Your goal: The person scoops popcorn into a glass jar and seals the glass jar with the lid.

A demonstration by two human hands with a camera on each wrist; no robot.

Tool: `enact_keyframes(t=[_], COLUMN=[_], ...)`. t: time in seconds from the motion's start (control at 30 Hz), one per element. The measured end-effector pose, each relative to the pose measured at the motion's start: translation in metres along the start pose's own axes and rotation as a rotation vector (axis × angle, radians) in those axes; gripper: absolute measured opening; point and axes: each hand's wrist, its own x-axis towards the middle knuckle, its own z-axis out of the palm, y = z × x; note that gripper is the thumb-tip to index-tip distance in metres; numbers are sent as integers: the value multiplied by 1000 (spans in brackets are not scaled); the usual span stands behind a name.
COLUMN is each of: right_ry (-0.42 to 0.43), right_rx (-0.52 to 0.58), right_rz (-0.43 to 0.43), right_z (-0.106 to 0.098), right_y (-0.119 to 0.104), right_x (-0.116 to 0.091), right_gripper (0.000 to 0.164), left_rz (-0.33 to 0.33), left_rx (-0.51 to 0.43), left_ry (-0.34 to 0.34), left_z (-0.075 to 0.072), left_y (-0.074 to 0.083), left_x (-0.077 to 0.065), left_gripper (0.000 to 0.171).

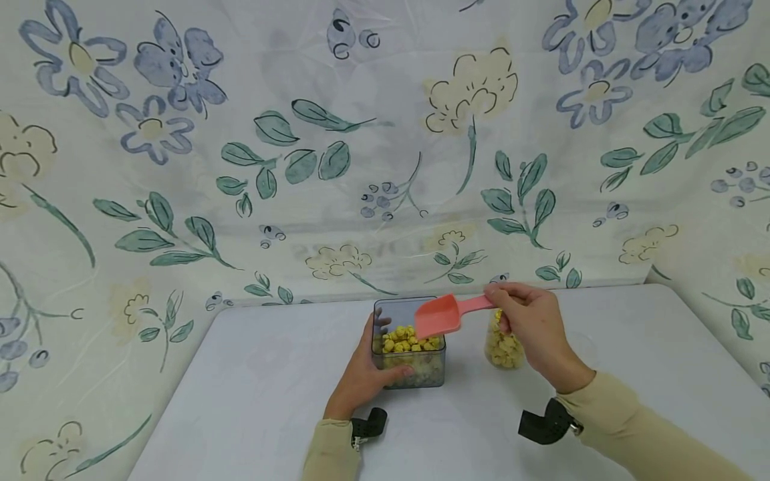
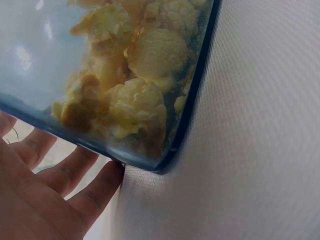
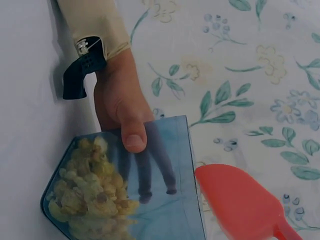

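A clear bluish plastic box (image 1: 430, 374) stands on the table, partly filled with yellow popcorn (image 1: 398, 341). My left hand (image 1: 361, 374) holds it from the left, thumb across the front wall and fingers along the far side. Some of those fingers show through the wall in the right wrist view. My right hand (image 1: 538, 327) grips the handle of a coral-red scoop (image 1: 438, 317). The scoop's bowl is over the box's right part, above the popcorn, and no popcorn can be made out in it. The left wrist view shows popcorn (image 2: 135, 105) close up behind the box wall.
A clear container of popcorn (image 1: 504, 349) stands right of the box, partly hidden behind my right hand. The white tabletop (image 1: 265, 394) meets a flower-patterned cloth (image 1: 385, 167) at its back edge. Black straps with camera mounts (image 1: 546, 422) sit on both wrists.
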Motion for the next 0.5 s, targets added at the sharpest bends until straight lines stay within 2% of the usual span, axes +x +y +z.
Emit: enact_keyframes(t=[0.2, 0.5], right_ry=[-30, -56], right_rx=[-10, -45], right_rz=[20, 15], right_z=[8, 23], right_y=[2, 6], right_x=[0, 1], right_gripper=[43, 42], left_rz=[21, 24], left_rx=[34, 33], left_ry=[16, 25], left_z=[2, 2], left_y=[-21, -23], left_x=[5, 6], left_gripper=[111, 111])
